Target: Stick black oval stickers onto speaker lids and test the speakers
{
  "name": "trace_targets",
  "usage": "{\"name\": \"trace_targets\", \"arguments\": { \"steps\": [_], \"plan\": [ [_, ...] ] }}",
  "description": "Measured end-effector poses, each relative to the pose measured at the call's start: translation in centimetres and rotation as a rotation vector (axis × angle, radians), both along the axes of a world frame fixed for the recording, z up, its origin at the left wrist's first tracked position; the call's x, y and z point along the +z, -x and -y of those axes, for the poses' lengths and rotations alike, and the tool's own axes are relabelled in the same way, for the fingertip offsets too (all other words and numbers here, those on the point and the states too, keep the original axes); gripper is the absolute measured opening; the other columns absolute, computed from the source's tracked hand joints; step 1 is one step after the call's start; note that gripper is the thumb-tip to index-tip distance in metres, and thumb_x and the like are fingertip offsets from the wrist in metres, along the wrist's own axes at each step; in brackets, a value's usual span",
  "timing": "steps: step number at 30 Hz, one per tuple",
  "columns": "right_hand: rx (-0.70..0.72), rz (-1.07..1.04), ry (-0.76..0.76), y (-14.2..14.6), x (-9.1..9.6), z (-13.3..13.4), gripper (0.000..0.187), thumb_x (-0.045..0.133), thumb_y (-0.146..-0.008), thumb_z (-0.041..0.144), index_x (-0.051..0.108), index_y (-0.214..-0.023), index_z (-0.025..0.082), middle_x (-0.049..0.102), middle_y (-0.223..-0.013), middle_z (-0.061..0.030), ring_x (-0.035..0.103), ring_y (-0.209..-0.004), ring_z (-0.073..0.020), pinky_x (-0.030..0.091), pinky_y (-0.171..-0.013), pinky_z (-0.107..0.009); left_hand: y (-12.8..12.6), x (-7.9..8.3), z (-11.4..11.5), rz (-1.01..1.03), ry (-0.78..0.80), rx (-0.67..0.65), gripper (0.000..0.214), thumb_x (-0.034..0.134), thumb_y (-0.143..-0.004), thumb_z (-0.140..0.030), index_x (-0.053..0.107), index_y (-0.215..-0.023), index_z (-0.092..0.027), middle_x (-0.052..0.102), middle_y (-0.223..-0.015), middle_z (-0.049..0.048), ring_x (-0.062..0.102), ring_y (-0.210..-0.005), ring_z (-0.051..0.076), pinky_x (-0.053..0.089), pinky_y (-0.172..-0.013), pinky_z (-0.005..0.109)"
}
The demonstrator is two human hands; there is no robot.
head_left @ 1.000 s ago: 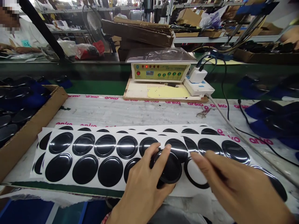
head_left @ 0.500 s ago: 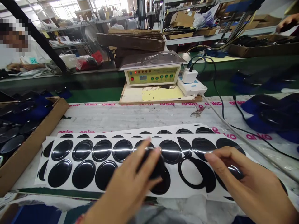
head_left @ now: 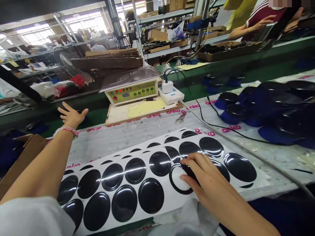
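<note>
My left hand (head_left: 71,115) is stretched out at the left over the green conveyor belt (head_left: 97,111), fingers spread and nothing in it. A dark blue piece shows partly behind it. My right hand (head_left: 206,172) is low over a white sheet (head_left: 169,196) of round black stickers (head_left: 151,195). Its thumb and forefinger are apart beside a black ring (head_left: 173,183) with a white centre, the other fingers curled. The dark patch between thumb and forefinger looks like a sticker on the sheet beneath. More sticker sheets lie underneath, partly covered.
A control box (head_left: 133,92) with lights and buttons stands behind the sheets, beside a white power strip (head_left: 172,95). Cables cross the table at right. Dark blue caps (head_left: 236,111) are heaped at right, others fill a cardboard box (head_left: 27,154) at left. A co-worker's arms (head_left: 256,28) are across the belt.
My left hand has left the sheet and the dark round piece it held, reaching far left with fingers spread. My right hand has moved to the ring-shaped sticker. The view has swung right.
</note>
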State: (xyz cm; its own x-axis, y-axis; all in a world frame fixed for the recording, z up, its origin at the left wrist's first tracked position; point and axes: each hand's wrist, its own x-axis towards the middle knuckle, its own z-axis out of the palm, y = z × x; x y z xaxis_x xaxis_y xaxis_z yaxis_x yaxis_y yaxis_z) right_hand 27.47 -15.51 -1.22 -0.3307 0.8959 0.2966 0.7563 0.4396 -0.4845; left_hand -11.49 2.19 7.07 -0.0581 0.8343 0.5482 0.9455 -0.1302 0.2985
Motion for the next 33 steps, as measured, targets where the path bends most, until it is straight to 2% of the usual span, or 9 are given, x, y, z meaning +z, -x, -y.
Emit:
{"name": "trace_targets", "arguments": {
  "steps": [3,5,8,11,13,15,18,24,33],
  "plan": [
    [-0.002,-0.078,0.15,-0.2,0.2,-0.4,0.01,0.052,-0.085,0.012,0.052,-0.084,0.021,0.055,-0.09,-0.0046,0.054,-0.083,-0.021,0.051,-0.071,-0.039,-4.6,-0.4,2.2,-0.02,-0.036,-0.141,0.039,0.045,-0.088,-0.056,0.059,-0.104,-0.023,0.06,-0.112,0.0024,0.038,-0.131,0.03,0.039,-0.09,0.053],
    [-0.011,-0.149,0.244,-0.5,0.9,0.0,0.01,0.051,-0.087,0.014,0.051,-0.081,0.022,0.054,-0.086,-0.002,0.054,-0.08,-0.0178,0.05,-0.069,-0.033,-8.9,-1.0,6.8,-0.049,0.01,-0.281,0.037,0.052,-0.086,-0.049,0.058,-0.111,-0.022,0.056,-0.119,0.0039,0.043,-0.127,0.025,0.039,-0.1,0.049],
    [0.012,-0.298,0.353,-0.8,2.6,0.9,0.01,0.053,-0.089,0.024,0.051,-0.08,0.024,0.053,-0.077,0.0023,0.054,-0.069,-0.0127,0.049,-0.06,-0.023,-15.3,-2.0,15.4,-0.03,0.37,-0.672,0.035,0.051,-0.09,-0.034,0.05,-0.125,-0.028,0.048,-0.134,0.0067,0.055,-0.114,0.016,0.05,-0.093,0.031],
    [0.128,-0.45,0.371,-0.4,4.2,1.7,0.01,0.056,-0.089,0.027,0.052,-0.08,0.026,0.053,-0.072,0.0051,0.055,-0.064,-0.0097,0.048,-0.056,-0.017,-18.4,-2.4,19.9,0.109,0.442,-0.868,0.037,0.052,-0.09,-0.024,0.043,-0.126,-0.024,0.053,-0.129,0.0071,0.056,-0.113,0.015,0.049,-0.093,0.023],
    [0.173,-0.482,0.311,0.1,4.6,1.7,0.003,0.058,-0.089,0.028,0.056,-0.091,0.029,0.057,-0.076,0.0058,0.058,-0.069,-0.0094,0.05,-0.06,-0.016,-18.2,-2.7,19.6,0.208,0.419,-0.846,0.029,0.043,-0.09,-0.007,0.048,-0.112,-0.024,0.062,-0.109,0.0007,0.06,-0.1,0.009,0.048,-0.086,0.017],
    [0.16,-0.457,0.215,0.7,4.2,1.5,0.014,0.058,-0.089,0.027,0.055,-0.102,0.031,0.061,-0.084,0.005,0.06,-0.075,-0.01,0.051,-0.068,-0.017,-17.3,-3.2,17.6,0.243,0.44,-0.709,0.029,0.04,-0.088,-0.001,0.051,-0.1,-0.024,0.063,-0.095,-0.0034,0.061,-0.088,0.008,0.048,-0.079,0.016],
    [0.219,-0.371,0.101,1.5,2.6,1.2,0.011,0.053,-0.092,0.021,0.054,-0.101,0.027,0.061,-0.093,0.0012,0.061,-0.088,-0.0125,0.052,-0.08,-0.024,-16.5,-4.1,14.5,0.07,0.567,-0.556,0.021,0.049,-0.089,-0.01,0.052,-0.105,-0.024,0.061,-0.106,-0.0008,0.062,-0.092,0.014,0.049,-0.083,0.026],
    [0.209,-0.178,0.122,2.4,-0.7,1.9,0.025,0.056,-0.089,0.019,0.05,-0.113,0.026,0.048,-0.129,-0.0077,0.056,-0.115,-0.0187,0.053,-0.091,-0.032,-17.4,-4.5,11.7,-0.16,0.684,-0.616,0.028,0.059,-0.087,-0.031,0.052,-0.112,-0.022,0.056,-0.114,0.0044,0.063,-0.084,0.021,0.051,-0.075,0.037],
    [0.085,-0.223,0.137,3.0,-2.0,1.8,0.043,0.059,-0.083,0.017,0.042,-0.121,0.026,0.045,-0.131,-0.0104,0.055,-0.118,-0.0232,0.054,-0.092,-0.039,-17.5,-4.6,11.4,-0.178,0.636,-0.632,0.026,0.063,-0.084,-0.026,0.05,-0.106,-0.019,0.057,-0.102,0.0035,0.061,-0.086,0.021,0.048,-0.073,0.032]
  ]
}}
